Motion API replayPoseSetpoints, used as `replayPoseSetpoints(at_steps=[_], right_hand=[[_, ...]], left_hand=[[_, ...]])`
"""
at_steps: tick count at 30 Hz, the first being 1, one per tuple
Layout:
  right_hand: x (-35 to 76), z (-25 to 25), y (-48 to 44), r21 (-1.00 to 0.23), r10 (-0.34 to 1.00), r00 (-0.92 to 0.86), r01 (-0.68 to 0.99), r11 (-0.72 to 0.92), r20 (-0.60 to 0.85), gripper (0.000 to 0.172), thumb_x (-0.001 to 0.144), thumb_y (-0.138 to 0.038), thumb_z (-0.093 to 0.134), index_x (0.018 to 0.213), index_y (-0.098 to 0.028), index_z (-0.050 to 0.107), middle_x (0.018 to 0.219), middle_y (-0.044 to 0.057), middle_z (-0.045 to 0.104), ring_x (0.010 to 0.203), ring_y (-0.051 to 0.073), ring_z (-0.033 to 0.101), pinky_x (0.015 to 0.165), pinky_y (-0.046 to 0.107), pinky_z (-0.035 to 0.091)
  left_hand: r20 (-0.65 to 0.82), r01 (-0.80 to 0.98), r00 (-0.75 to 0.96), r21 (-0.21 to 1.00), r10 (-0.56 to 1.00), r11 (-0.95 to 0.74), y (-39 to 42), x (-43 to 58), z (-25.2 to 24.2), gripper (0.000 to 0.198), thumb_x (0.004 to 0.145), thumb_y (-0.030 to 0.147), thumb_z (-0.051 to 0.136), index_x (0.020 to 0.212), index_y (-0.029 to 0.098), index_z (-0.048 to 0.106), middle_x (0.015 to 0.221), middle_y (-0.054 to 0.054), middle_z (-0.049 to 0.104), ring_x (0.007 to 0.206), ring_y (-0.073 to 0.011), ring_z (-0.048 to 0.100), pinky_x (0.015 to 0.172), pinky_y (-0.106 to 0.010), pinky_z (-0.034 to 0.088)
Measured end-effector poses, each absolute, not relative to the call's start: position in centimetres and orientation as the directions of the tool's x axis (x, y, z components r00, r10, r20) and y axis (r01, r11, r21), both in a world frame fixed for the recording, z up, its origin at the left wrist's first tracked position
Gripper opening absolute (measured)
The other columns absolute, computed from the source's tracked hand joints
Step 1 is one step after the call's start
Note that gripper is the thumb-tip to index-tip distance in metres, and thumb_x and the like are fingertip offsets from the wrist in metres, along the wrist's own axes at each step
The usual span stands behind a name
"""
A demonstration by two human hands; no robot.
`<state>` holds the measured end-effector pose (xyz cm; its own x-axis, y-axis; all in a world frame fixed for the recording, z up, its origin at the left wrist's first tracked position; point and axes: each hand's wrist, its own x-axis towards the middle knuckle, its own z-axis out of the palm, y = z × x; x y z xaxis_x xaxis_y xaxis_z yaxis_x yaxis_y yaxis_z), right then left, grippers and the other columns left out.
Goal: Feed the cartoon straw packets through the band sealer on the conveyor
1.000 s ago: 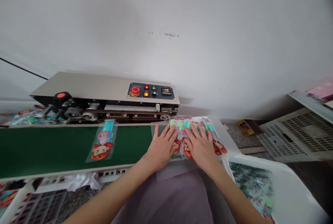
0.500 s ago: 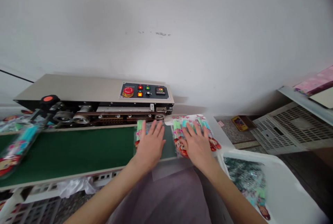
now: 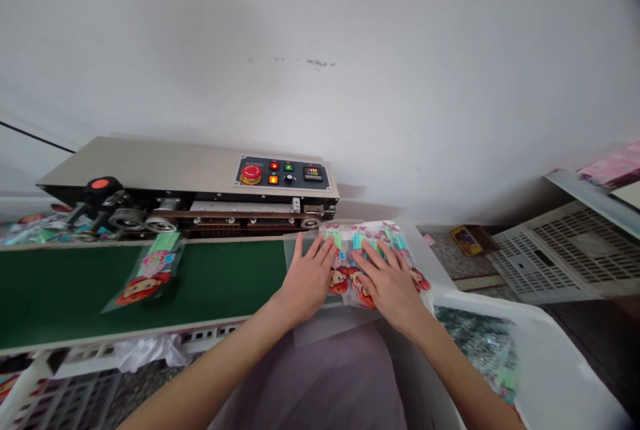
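My left hand (image 3: 309, 280) lies flat with fingers stretched, over the left side of a clear packet (image 3: 339, 277) that holds pale green sticks and a red-haired cartoon figure. Just right of it, my right hand (image 3: 393, 287) rests with spread fingers on more such packets (image 3: 364, 289), with green and blue sticks. Both hands are at the right end of the green conveyor belt (image 3: 220, 283), and neither grips anything. Farther left on the belt, a packet (image 3: 150, 270) lies aslant, apart from my hands.
Behind the belt stands a band sealing machine (image 3: 165, 170) with a lit control panel (image 3: 283, 174). A white bin (image 3: 545, 350) with shiny packets is at the lower right. Grey crates (image 3: 545, 257) stand beyond it. More packets (image 3: 45, 229) lie behind the belt at left.
A green packet has travelled left along the belt, away from my left hand. The blue packet at far left has gone from the belt. My left hand has shifted right, nearer my right hand.
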<state>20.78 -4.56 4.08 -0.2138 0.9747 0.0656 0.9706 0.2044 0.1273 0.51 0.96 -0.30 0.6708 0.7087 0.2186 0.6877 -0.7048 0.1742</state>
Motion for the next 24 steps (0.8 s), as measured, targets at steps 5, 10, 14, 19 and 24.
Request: replayPoseSetpoints(at_steps=[5, 10, 14, 19, 24], right_hand=[[20.1, 3.8, -4.2, 0.097, 0.974, -0.220, 0.972, 0.215, 0.049, 0.046, 0.104, -0.030, 0.038, 0.147, -0.027, 0.052, 0.159, 0.004, 0.043, 0.147, 0.035, 0.033, 0.115, 0.060, 0.033], [19.7, 3.1, -3.9, 0.101, 0.984, -0.127, 0.988, 0.114, 0.124, 0.052, 0.102, -0.038, 0.045, 0.150, -0.017, 0.048, 0.162, 0.012, 0.035, 0.148, 0.035, 0.032, 0.116, 0.057, 0.033], [18.2, 2.8, -3.7, 0.033, 0.967, -0.237, 0.972, 0.234, 0.093, 0.048, 0.101, -0.037, 0.048, 0.146, -0.020, 0.053, 0.161, 0.010, 0.038, 0.149, 0.032, 0.031, 0.117, 0.052, 0.035], [16.9, 3.2, -3.1, -0.007, 0.934, -0.347, 0.937, 0.348, 0.082, 0.047, 0.100, -0.030, 0.048, 0.145, -0.018, 0.054, 0.161, 0.012, 0.039, 0.150, 0.031, 0.029, 0.117, 0.049, 0.036], [18.6, 4.1, -3.1, 0.113, 0.969, -0.242, 0.965, 0.235, 0.052, 0.052, 0.095, -0.016, 0.045, 0.146, -0.015, 0.052, 0.158, 0.014, 0.043, 0.146, 0.036, 0.035, 0.116, 0.056, 0.035]], left_hand=[[0.212, 0.655, 0.704, 0.176, 0.678, -0.735, 0.5, 1.1, -0.8, 0.054, 0.102, 0.025, 0.028, 0.155, 0.012, 0.035, 0.164, -0.012, 0.031, 0.154, -0.0275, 0.024, 0.122, -0.067, 0.011], [0.237, 0.695, 0.663, 0.157, 0.710, -0.701, 0.5, -0.3, -1.2, 0.051, 0.104, 0.025, 0.026, 0.153, 0.018, 0.040, 0.163, -0.009, 0.036, 0.153, -0.0256, 0.025, 0.124, -0.065, 0.009], [0.182, 0.747, 0.619, 0.162, 0.764, -0.644, 0.3, -2.8, -0.3, 0.050, 0.104, 0.025, 0.027, 0.150, 0.017, 0.045, 0.160, -0.010, 0.040, 0.151, -0.0280, 0.031, 0.123, -0.065, 0.008], [0.201, 0.766, 0.580, 0.195, 0.790, -0.612, 0.4, -2.7, 1.2, 0.049, 0.102, 0.024, 0.031, 0.147, 0.013, 0.049, 0.158, -0.014, 0.043, 0.148, -0.0312, 0.036, 0.123, -0.066, 0.008], [0.177, 0.645, 0.711, 0.224, 0.681, -0.731, 1.0, 0.9, 1.1, 0.053, 0.100, 0.021, 0.033, 0.151, 0.009, 0.042, 0.159, -0.015, 0.041, 0.150, -0.0295, 0.032, 0.123, -0.066, 0.010]])
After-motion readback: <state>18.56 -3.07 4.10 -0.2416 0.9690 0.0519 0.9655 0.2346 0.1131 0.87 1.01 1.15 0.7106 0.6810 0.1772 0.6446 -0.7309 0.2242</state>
